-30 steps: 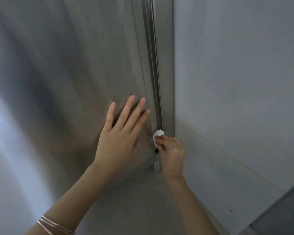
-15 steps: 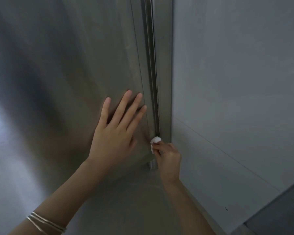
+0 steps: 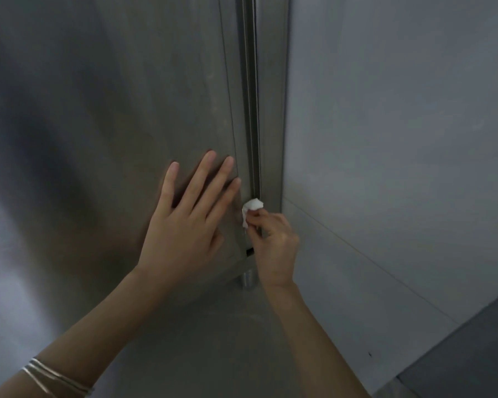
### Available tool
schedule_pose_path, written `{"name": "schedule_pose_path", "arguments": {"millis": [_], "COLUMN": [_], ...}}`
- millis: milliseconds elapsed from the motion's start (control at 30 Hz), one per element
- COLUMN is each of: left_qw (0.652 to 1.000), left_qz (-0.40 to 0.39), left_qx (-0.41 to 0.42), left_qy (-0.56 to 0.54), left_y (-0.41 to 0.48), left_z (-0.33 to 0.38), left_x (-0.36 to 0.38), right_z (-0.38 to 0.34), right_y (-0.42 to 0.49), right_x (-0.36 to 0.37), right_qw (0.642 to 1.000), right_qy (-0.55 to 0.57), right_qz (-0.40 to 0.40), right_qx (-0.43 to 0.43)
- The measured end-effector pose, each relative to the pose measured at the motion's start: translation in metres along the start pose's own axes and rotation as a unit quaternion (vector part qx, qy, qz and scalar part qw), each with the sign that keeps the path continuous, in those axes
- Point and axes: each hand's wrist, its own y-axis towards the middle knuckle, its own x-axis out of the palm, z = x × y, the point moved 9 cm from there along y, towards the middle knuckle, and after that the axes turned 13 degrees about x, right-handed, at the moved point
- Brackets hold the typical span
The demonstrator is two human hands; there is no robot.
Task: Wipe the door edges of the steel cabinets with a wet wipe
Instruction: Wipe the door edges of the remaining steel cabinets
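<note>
Head view, cabinet door [image 3: 127, 110]: brushed steel that fills the left and centre; its vertical door edge [image 3: 250, 110] runs down the middle.
Left hand [image 3: 181, 234]: flat on the door, fingers straight and spread, holding nothing, just left of the edge.
Right hand [image 3: 276, 248]: low at the edge, fingertips pinching the wet wipe [image 3: 252, 206].
Wet wipe: small, white and crumpled, against the lower door edge.
Left wrist: thin silver bangles [image 3: 55, 377], near left.
Right: pale grey wall [image 3: 400, 139].
Below: round metal cabinet foot [image 3: 249, 278].
</note>
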Motion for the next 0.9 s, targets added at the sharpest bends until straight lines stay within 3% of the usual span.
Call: {"name": "schedule_pose_path", "arguments": {"millis": [200, 433, 600, 900], "left_qw": [0.999, 0.973, 0.918, 0.885], "left_qz": [-0.052, -0.147, -0.182, -0.203], "left_qx": [0.007, 0.018, -0.062, -0.051], "left_qy": [-0.012, -0.179, -0.347, -0.417], "left_y": [0.001, 0.004, 0.015, 0.071], "left_z": [0.0, -0.009, -0.057, -0.167], "left_x": [-0.004, -0.045, -0.095, -0.226], "right_z": [0.003, -0.079, -0.151, -0.3], "right_y": [0.003, 0.03, 0.057, 0.12], "right_x": [0.004, -0.067, -0.115, -0.166], "right_qw": [0.983, 0.977, 0.954, 0.942], "right_qy": [-0.111, -0.153, -0.207, -0.225], "right_qz": [-0.143, -0.144, -0.197, -0.243], "right_qx": [0.009, -0.044, -0.086, -0.061]}}
